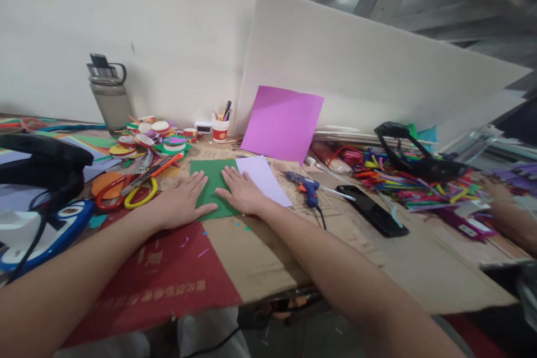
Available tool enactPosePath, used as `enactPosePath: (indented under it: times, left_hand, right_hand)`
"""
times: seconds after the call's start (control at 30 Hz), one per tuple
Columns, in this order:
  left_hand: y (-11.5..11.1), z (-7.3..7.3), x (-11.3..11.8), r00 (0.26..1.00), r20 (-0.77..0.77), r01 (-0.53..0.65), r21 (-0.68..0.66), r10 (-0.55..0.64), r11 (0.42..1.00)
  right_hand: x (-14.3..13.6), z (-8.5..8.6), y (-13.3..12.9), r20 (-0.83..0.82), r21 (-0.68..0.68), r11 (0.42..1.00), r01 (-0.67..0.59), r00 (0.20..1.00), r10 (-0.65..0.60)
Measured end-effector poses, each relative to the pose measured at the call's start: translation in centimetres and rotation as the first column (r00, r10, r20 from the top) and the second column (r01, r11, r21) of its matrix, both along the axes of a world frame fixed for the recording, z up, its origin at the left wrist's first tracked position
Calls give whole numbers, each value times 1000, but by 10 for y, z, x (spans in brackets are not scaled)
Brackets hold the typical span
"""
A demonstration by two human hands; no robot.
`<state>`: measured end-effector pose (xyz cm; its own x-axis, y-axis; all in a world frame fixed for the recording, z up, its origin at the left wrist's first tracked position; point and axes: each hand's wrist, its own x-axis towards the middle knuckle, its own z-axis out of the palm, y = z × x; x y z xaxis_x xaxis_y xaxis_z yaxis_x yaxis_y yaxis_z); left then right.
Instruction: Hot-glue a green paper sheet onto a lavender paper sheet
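A sheet of green paper (212,179) lies flat on the cardboard-covered table. My left hand (182,198) rests on its left side, palm down with the fingers stretched out. On its right part lies my right hand (241,190), also flat with spread fingers. A pale lilac sheet (264,179) sits beside and partly behind my right hand. Just right of that is a blue hot glue gun (308,187) with a glue stick poking out. Red-handled and yellow-handled scissors (130,190) lie left of my left hand.
A purple sheet (283,123) leans against the white board at the back. A water bottle (109,95), paper-cup pieces (161,127) and a pen cup (220,128) stand behind. Rightward are a black phone (371,210), colourful pipe cleaners (386,173) and another person's arm (509,210).
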<state>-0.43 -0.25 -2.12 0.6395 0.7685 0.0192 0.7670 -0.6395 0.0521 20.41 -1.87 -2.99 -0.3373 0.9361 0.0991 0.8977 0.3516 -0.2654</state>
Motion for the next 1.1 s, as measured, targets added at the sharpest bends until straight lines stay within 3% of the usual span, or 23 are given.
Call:
enactPosePath:
  times: [0.1, 0.2, 0.3, 0.4, 0.6, 0.83, 0.9, 0.97, 1.1]
  left_hand:
    - [2, 1, -1, 999, 44, -3, -44, 4, 999]
    - [9, 8, -3, 973, 228, -18, -57, 31, 998]
    - [16, 21, -6, 831, 551, -114, 33, 77, 993]
    - [18, 33, -10, 689, 724, -167, 138, 15, 976]
    - [18, 35, -11, 593, 805, -225, 176, -9, 958]
    - [28, 20, -16, 558, 829, -263, 135, 37, 955]
    - [31, 16, -18, 529, 847, -289, 126, 49, 949]
    - [33, 14, -19, 493, 869, -321, 126, 51, 939]
    - [36, 11, -21, 472, 881, -352, 173, 15, 920]
  right_hand:
    - [3, 9, 3, -58, -98, 995, -3, 998, -3]
    - [3, 25, 7, -126, -181, 980, 77, 987, -101]
    - [-7, 36, 13, -113, 8, 989, 148, 983, -146]
    - [-27, 28, 20, -39, 136, 985, 108, 994, -104]
    - [-44, -1, 25, 42, -28, 997, 78, 996, -77]
    - [-46, 16, 33, 125, -157, 983, 95, 989, -76]
    - [-58, 20, 34, 124, -107, 988, 109, 988, -96]
    - [-74, 19, 31, 92, 42, 996, 73, 993, -76]
    - [-98, 4, 20, 100, 84, 996, 21, 995, -30]
